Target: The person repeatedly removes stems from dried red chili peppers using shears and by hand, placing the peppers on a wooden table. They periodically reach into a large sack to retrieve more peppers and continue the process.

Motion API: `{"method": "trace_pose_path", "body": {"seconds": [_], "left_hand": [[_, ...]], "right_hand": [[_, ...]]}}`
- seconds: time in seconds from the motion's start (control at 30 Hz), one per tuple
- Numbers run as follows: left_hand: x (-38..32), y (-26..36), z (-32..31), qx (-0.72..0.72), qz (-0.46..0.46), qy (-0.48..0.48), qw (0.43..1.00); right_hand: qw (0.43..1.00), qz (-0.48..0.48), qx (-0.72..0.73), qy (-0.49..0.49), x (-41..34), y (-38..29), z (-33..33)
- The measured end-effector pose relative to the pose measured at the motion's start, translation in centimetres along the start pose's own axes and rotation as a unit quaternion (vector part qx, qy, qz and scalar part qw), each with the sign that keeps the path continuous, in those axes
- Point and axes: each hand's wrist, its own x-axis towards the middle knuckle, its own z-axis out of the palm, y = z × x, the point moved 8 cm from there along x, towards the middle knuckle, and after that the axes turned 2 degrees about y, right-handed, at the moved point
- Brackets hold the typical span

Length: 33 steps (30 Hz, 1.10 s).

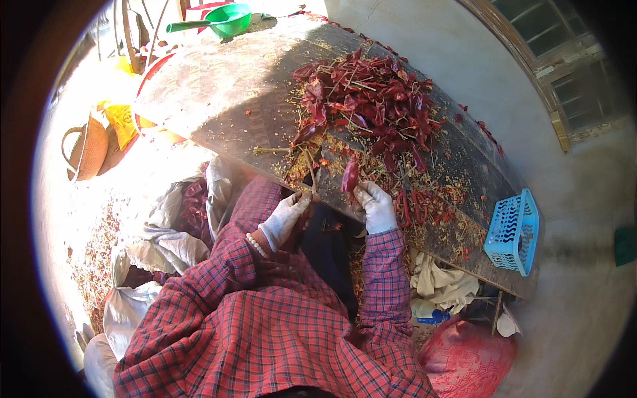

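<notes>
My left hand [286,216], in a white glove with a beaded bracelet at the wrist, is at the table's near edge. Its thumb and forefinger come together by the lower end of a dry forked stalk [312,171]; whether they grip it is unclear. In the white-gloved fingers of my right hand [374,205] is a dried red chilli [350,174], held upright above the tabletop. A heap of dried red chillies [368,99] lies beyond both hands. Scissors with red handles [412,208] rest among seeds and stalks just right of my right hand.
A blue plastic basket [512,231] stands at the table's right corner. At the far left sits a green dipper [231,21]. Sacks of chillies [194,209] stand open left of my legs. A wicker basket [89,149] and a red patterned sack [468,355] are on the floor.
</notes>
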Motion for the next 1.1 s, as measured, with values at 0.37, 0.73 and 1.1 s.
{"method": "trace_pose_path", "body": {"seconds": [0.37, 0.73, 1.1], "left_hand": [[-1.4, 4.1, -1.3, -0.240, 0.041, 0.027, 0.970], [-1.3, 4.0, -6.4, -0.300, 0.073, 0.086, 0.947], [-0.9, 4.4, -6.4, -0.211, 0.044, 0.108, 0.971]], "right_hand": [[0.984, -0.062, -0.165, -0.001, 4.4, 0.3, 5.9], [0.867, 0.153, -0.430, 0.200, 12.4, -1.8, 12.3], [0.982, -0.129, 0.059, 0.128, 11.9, -1.4, 9.6]]}}
